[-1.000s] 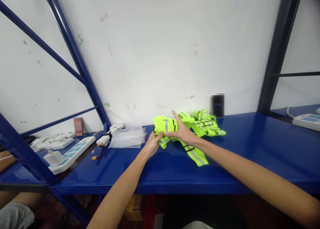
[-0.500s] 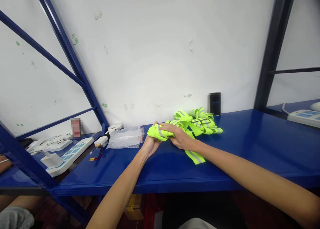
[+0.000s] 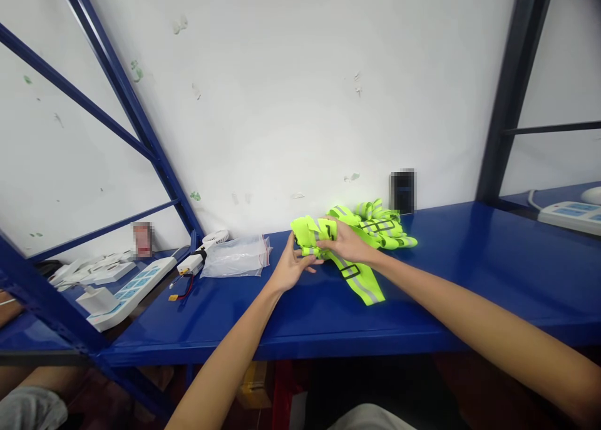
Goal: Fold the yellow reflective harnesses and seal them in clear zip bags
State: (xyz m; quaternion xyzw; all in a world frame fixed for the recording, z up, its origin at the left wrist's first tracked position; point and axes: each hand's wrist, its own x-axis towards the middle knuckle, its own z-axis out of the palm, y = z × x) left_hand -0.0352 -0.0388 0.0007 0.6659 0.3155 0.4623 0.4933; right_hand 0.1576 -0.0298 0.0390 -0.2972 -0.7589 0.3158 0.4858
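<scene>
A bunch of neon-yellow reflective straps [image 3: 375, 226] with grey bands and black buckles lies on the blue metal shelf [image 3: 469, 280] near the white wall. My right hand [image 3: 345, 242] pinches the folded left end of the straps and holds it just above the shelf. My left hand [image 3: 293, 267] sits beside it with fingers spread, its fingertips touching the underside of that fold. One loose strap end [image 3: 361, 283] trails toward me across the shelf.
A clear zip bag [image 3: 237, 258] lies left of my hands. Further left are a small white fan [image 3: 218, 237], a battery with red wire [image 3: 185, 280], and white power strips [image 3: 126, 289]. Another power strip [image 3: 568, 214] rests at the far right. Blue uprights frame the shelf.
My left hand has let go of the strap bundle and opened its fingers. My right hand has lifted the folded end slightly and shifted it right.
</scene>
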